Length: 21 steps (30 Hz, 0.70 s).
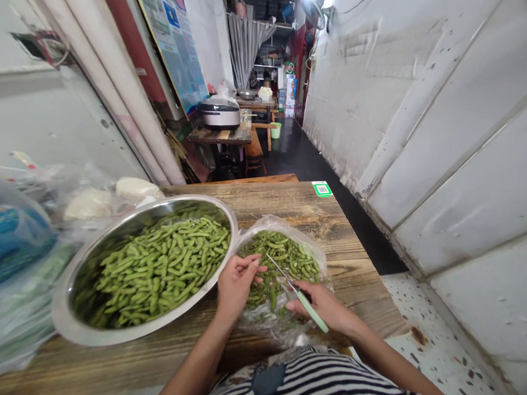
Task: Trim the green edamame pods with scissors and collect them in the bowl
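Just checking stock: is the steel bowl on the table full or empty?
Partly full: green soybean pods heap across the wide round stainless-steel bowl, but its bare inner wall shows above them along the far side.

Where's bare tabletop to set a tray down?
Bare wood shows beyond the plastic bag of pods, below the QR sticker, and along the table's right side. Crowded: the steel bowl abuts the bag, with the left hand and right hand, holding a green-handled knife, over it.
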{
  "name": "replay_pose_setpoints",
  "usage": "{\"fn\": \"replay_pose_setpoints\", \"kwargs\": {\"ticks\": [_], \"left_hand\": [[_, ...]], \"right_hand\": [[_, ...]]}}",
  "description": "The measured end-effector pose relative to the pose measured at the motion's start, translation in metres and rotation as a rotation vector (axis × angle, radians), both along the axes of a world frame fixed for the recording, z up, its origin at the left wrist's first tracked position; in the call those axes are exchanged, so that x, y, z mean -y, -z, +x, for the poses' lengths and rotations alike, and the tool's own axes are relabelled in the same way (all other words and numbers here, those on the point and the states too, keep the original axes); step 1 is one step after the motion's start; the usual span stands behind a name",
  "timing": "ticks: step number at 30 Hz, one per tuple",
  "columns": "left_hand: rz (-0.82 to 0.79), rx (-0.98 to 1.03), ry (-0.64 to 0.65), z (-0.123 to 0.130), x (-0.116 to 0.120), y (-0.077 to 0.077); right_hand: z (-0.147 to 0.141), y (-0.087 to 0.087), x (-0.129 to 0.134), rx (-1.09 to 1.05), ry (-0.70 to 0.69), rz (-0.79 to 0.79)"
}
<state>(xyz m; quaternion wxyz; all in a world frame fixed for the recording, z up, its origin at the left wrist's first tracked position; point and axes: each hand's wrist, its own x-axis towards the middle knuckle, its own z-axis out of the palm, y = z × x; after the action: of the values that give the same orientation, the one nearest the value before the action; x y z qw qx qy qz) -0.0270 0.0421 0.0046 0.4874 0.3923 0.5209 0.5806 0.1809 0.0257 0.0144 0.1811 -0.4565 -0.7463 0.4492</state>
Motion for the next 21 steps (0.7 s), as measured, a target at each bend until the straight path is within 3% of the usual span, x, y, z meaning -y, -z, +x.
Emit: {"fn": "replay_pose_setpoints", "kwargs": {"ticks": [6, 11, 21], "left_hand": [[0.067, -0.059, 0.0, -0.003, 0.0, -0.009], [-0.011, -0.091, 0.105, -0.008, -0.001, -0.011], [-0.097, -0.185, 0.172, -0.009, 0.004, -0.007]], "right_hand": [[-0.001, -0.002, -0.001, 0.003, 0.023, -0.023], [0.0, -0.002, -0.003, 0.05, 0.068, 0.007], [-0.004, -0.012, -0.002, 0.174, 0.049, 0.08]]}}
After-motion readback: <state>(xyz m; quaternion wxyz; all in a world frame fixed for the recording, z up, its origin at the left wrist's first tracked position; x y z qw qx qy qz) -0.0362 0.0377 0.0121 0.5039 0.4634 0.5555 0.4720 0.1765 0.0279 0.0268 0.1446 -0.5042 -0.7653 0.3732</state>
